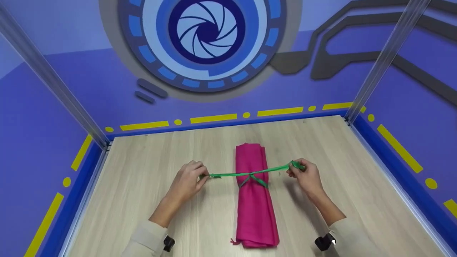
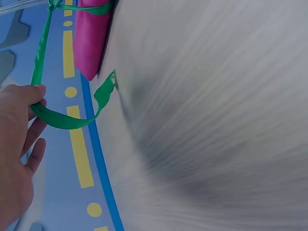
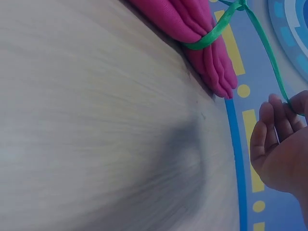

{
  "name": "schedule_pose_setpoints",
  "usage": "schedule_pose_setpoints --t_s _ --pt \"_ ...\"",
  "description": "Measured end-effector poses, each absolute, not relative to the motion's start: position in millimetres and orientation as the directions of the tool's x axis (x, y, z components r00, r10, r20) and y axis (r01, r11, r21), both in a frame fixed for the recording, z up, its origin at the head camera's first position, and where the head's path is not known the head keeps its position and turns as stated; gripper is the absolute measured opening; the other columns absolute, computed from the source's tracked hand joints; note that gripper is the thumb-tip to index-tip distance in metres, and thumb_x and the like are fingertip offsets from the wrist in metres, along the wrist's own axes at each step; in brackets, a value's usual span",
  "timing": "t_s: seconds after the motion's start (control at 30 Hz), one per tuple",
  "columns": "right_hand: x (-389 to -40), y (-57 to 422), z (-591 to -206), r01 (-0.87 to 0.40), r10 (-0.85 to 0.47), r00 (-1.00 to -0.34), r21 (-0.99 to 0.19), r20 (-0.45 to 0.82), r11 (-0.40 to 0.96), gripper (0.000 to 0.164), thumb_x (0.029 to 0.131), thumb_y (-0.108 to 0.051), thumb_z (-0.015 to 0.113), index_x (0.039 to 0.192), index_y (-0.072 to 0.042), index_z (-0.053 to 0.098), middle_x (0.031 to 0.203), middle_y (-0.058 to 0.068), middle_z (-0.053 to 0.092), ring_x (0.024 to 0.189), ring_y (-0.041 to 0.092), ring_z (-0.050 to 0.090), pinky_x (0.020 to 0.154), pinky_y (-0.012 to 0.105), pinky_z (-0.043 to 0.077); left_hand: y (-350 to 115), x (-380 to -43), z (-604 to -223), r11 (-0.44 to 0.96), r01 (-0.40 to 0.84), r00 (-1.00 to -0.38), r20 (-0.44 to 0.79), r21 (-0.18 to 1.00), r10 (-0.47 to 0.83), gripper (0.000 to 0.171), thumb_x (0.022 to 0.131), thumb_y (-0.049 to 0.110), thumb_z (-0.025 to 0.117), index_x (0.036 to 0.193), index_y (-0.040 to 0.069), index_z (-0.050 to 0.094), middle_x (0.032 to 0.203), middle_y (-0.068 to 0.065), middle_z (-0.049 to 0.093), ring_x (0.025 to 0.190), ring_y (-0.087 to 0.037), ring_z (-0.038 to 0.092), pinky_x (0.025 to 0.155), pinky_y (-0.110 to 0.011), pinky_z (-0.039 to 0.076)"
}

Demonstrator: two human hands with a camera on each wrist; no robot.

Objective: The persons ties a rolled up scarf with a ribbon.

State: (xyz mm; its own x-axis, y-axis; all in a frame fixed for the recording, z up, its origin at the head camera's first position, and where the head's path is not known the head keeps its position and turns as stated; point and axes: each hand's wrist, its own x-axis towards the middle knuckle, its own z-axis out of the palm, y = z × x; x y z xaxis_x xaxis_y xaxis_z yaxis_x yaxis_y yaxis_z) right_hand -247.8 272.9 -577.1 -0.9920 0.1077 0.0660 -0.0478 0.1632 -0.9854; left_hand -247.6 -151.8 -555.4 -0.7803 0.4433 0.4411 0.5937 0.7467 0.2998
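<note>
A rolled magenta cloth (image 1: 255, 217) lies lengthwise on the table, cinched by a green ribbon (image 1: 264, 170) that crosses in a knot on top. My left hand (image 1: 187, 180) pinches one ribbon end to the left of the roll. On the other side, my right hand (image 1: 307, 176) pinches the opposite end, slightly higher up. Both ribbon lengths are stretched nearly straight between the hands. In the left wrist view, a loose ribbon tail (image 2: 67, 120) hangs from the thumb and fingers. The right wrist view shows the ribbon loop (image 3: 211, 37) squeezing the cloth's folds.
The wood-grain table (image 1: 142, 200) is bordered by a blue back wall (image 1: 221, 107) and side walls with yellow dashes. Clear corner posts (image 1: 385, 64) stand at the back left and right. A small black device (image 1: 325, 242) sits on each sleeve cuff.
</note>
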Motion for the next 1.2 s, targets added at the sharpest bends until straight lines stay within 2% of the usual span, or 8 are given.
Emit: schedule_pose_setpoints --t_s 0.17,0.37,0.53,0.83,1.03,1.2 --pt "-249 280 -584 -0.027 0.122 -0.991 -0.979 0.053 0.204 0.013 0.104 -0.005 0.067 0.104 0.009 0.067 0.088 0.019 0.073 0.085 0.032 0.073 0.078 0.037 0.062 -157 -244 -563 0.745 0.599 -0.778 0.432 0.294 0.455 0.01 0.093 0.012 0.084 0.091 0.016 0.075 0.091 0.005 0.067 0.086 -0.01 0.058 0.076 -0.036 0.052" --pt "-247 289 -591 0.009 0.131 -0.991 -0.979 0.018 0.204 0.014 0.105 -0.005 0.065 0.104 0.009 0.066 0.088 0.017 0.073 0.086 0.032 0.073 0.078 0.035 0.062 -161 -239 -571 0.754 0.594 -0.788 0.395 0.281 0.473 0.017 0.093 0.01 0.082 0.087 0.019 0.07 0.091 0.008 0.065 0.084 -0.009 0.057 0.073 -0.033 0.05" --pt "-242 296 -593 0.044 0.14 -0.99 -0.977 -0.015 0.206 0.017 0.106 -0.007 0.064 0.108 0.01 0.065 0.091 0.017 0.073 0.089 0.031 0.073 0.081 0.036 0.062 -163 -236 -578 0.759 0.594 -0.796 0.331 0.267 0.506 0.017 0.095 0.013 0.08 0.087 0.021 0.068 0.089 0.009 0.062 0.081 -0.009 0.055 0.073 -0.033 0.05" --pt "-237 303 -593 0.106 0.164 -0.984 -0.957 -0.063 0.271 0.021 0.107 -0.013 0.064 0.109 0.008 0.067 0.091 0.015 0.073 0.086 0.024 0.07 0.07 0.026 0.056 -169 -231 -584 0.765 0.584 -0.809 0.275 0.272 0.52 0.016 0.093 0.012 0.08 0.086 0.02 0.068 0.087 0.008 0.061 0.08 -0.009 0.055 0.074 -0.036 0.052" --pt "-236 304 -597 0.15 0.193 -0.978 -0.917 -0.082 0.369 0.018 0.106 -0.012 0.064 0.106 0.006 0.068 0.089 0.01 0.073 0.084 0.017 0.067 0.07 0.023 0.055 -173 -229 -587 0.772 0.57 -0.82 0.247 0.281 0.516 0.018 0.093 0.011 0.079 0.084 0.02 0.066 0.085 0.011 0.058 0.079 -0.007 0.053 0.075 -0.035 0.051" --pt "-234 304 -599 0.188 0.21 -0.972 -0.894 -0.109 0.406 0.016 0.105 -0.012 0.064 0.104 0.004 0.068 0.092 0.01 0.073 0.084 0.017 0.065 0.068 0.022 0.054 -175 -229 -590 0.777 0.558 -0.83 0.22 0.291 0.513 0.02 0.093 0.012 0.077 0.083 0.022 0.064 0.084 0.013 0.056 0.078 -0.007 0.051 0.074 -0.033 0.049"
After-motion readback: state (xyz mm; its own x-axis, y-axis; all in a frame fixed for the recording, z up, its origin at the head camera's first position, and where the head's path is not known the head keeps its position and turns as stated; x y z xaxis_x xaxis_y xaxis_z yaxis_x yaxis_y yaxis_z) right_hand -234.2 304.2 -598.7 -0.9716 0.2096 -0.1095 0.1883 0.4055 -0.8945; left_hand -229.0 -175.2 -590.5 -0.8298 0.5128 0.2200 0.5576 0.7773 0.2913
